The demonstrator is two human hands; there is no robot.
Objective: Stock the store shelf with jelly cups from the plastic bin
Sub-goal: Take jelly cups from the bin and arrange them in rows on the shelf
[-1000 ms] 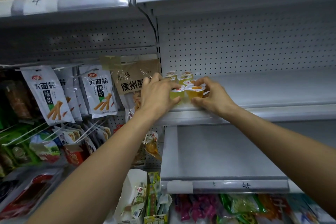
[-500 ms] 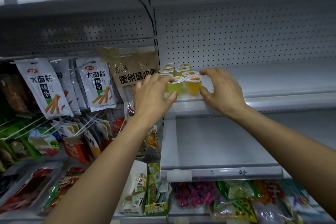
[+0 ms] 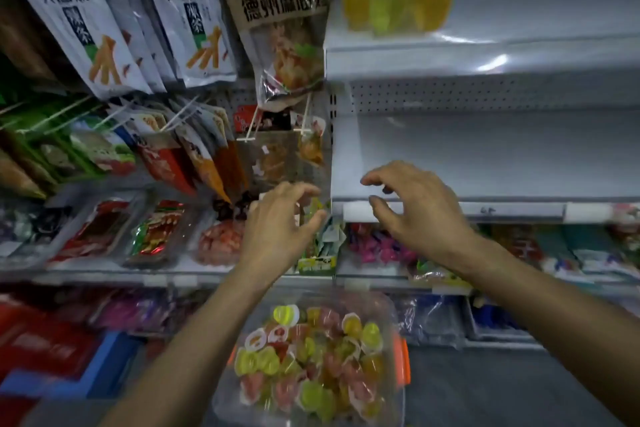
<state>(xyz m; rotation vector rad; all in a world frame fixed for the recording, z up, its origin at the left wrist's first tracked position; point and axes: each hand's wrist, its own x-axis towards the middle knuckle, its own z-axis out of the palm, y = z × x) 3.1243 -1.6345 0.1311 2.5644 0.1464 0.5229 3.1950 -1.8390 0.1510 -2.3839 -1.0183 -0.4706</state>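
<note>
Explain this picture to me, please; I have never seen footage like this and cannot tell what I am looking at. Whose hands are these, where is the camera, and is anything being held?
No machine here: these are a person's two bare hands, filmed by a wide-angle camera worn on the head, looking forward and down. That is why the arms come in from the bottom edge. The left hand and the right hand hang in the air before the shelving, fingers loosely curled, holding nothing. Below them sits a clear plastic bin full of coloured jelly cups. A small group of yellow and green jelly cups already stands on the upper shelf, top right. Snack packets hang at the left. The picture is somewhat blurred.
</note>
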